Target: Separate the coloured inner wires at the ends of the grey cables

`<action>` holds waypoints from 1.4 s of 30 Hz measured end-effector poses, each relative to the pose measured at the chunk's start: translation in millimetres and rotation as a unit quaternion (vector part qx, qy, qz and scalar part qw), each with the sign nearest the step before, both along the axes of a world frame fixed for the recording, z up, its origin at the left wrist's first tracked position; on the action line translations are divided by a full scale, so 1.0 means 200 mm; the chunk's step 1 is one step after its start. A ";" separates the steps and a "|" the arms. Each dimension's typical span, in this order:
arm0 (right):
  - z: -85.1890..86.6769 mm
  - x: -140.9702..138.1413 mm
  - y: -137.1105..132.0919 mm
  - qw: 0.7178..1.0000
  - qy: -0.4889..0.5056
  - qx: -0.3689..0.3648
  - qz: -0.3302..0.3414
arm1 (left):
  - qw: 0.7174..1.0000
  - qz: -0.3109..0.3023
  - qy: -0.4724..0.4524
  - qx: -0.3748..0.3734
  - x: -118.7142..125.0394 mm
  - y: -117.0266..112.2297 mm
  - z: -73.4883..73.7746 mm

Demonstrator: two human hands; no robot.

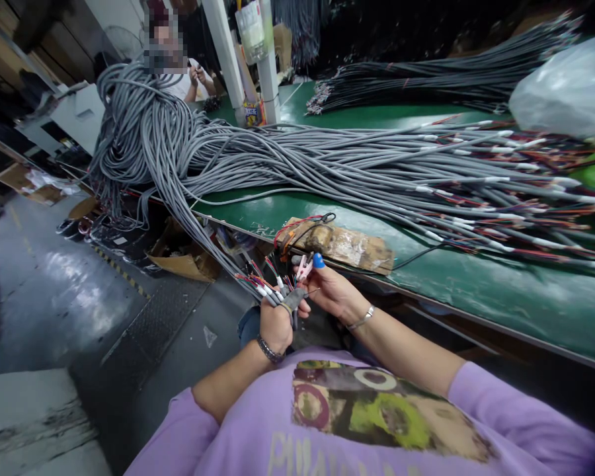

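Observation:
My left hand (pixel 276 325) is closed around a bunch of grey cables (pixel 208 243), near their stripped ends. A grey covering wraps its thumb. White sleeves and thin coloured wires (pixel 264 268) fan out above the fist. Close beside it, my right hand (pixel 334 292) has its fingers pinched together at the wire ends, with a blue finger cot (pixel 318 260) on one fingertip. A small pinkish-white piece (pixel 304 267) shows by these fingers; its kind is unclear. What exactly the right fingers grip is too small to make out.
A worn wooden block (pixel 347 248) with a soldering-like residue and leads sits at the green bench's (pixel 500 291) edge. Many grey cables (pixel 277 155) lie along the bench; black cables (pixel 416 86) lie behind. A plastic bag (pixel 568 89) is at right. Across the bench sits a person (pixel 196 82).

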State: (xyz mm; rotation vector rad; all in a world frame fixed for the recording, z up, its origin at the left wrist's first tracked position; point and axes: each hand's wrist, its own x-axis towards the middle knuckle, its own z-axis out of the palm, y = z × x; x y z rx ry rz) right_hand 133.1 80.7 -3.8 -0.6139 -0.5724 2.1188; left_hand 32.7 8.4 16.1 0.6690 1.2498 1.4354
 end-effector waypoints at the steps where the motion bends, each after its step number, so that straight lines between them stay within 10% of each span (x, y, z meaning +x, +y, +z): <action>1: 0.00 0.00 0.00 1.000 -0.001 -0.005 -0.011 | 1.000 0.002 0.000 -0.001 0.00 0.00 0.00; 16: -0.01 0.05 -0.03 0.999 -0.014 -0.038 0.026 | 1.000 0.004 0.009 0.011 -0.02 -0.01 -0.03; 30: 0.12 0.11 -0.15 0.949 -0.209 0.207 0.109 | 0.999 -0.019 0.034 0.012 -0.05 -0.07 -0.08; 42: 0.12 0.16 -0.18 0.933 -0.281 0.203 0.093 | 1.000 -0.013 0.004 0.002 -0.08 -0.07 -0.07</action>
